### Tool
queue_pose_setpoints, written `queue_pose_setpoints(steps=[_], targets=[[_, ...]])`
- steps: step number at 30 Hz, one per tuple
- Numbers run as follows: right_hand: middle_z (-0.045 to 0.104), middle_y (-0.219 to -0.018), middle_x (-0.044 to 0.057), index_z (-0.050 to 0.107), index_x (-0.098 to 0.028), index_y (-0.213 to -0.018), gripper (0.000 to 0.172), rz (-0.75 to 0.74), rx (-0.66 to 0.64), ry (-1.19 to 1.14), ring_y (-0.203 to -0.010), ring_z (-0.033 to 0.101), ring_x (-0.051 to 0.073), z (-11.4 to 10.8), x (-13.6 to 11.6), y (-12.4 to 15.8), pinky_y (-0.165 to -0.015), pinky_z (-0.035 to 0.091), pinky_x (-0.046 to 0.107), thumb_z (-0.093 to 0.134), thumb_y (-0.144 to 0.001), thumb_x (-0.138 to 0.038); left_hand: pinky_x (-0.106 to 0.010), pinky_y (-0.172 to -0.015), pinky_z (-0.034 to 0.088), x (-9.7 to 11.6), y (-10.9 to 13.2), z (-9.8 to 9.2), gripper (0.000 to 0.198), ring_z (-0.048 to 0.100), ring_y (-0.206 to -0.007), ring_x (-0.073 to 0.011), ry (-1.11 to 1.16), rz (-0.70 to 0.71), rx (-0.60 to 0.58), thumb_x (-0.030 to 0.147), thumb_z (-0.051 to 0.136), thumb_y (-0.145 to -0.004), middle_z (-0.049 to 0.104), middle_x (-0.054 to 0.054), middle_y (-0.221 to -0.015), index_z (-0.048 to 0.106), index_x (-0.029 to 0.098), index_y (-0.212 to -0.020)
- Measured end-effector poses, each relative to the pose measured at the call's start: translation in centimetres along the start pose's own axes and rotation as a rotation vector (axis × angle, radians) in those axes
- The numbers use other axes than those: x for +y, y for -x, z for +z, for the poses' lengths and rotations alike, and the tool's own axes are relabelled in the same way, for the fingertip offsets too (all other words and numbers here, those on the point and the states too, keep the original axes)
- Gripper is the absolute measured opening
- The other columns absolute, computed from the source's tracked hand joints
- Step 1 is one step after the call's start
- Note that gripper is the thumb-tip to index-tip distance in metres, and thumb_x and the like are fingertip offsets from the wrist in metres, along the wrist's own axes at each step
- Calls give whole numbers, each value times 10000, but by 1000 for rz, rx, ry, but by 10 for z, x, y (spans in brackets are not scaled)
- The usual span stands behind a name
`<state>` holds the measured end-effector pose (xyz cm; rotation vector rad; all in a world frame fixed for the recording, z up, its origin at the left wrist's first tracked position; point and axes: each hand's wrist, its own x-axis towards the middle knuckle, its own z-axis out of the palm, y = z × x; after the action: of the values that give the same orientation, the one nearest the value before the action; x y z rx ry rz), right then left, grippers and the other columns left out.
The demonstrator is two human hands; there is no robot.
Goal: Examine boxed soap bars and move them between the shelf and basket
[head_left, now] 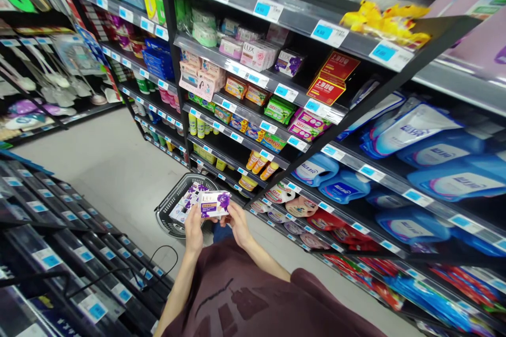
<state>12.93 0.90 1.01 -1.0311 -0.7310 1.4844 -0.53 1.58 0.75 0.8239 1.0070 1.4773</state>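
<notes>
Between my two hands I hold a white and purple LUX soap box (214,204), its printed front facing up at me. My left hand (193,226) grips the box's left end. My right hand (237,219) has its fingers closed round the right end. Beneath the box, a dark shopping basket (161,213) stands on the floor, with a purple and white patterned package (185,202) in it. On the shelf ahead sit a similar purple LUX box (288,62) and a row of pink and white LUX boxes (255,56).
Shelving with a price-tag edge (284,92) runs along the front and right, stocked with soaps and blue detergent bottles (462,176). Dark shelves (59,231) stand close on my left, with a black cable (174,253) nearby. Grey floor (114,155) lies between.
</notes>
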Motion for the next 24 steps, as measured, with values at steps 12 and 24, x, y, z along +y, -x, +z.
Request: queue_pose_setpoints(steps=[12, 24], targets=[[607, -557, -21, 651, -194, -910, 351, 4, 1, 5, -487, 530, 139, 1, 0, 0, -537, 437, 272, 667, -831, -535, -330, -609, 575, 1, -1, -1, 369, 694, -652, -195, 1, -1, -5, 476, 545, -921, 760, -78, -919, 691, 155, -1030], [617, -590, -20, 659, -195, -915, 331, -4, 2, -9, -481, 528, 133, -1, 2, 0, -535, 445, 275, 666, -839, -517, -337, -627, 582, -1, -1, -2, 349, 705, -681, -206, -30, -4, -1, 467, 541, -924, 762, -76, -928, 694, 165, -1009]])
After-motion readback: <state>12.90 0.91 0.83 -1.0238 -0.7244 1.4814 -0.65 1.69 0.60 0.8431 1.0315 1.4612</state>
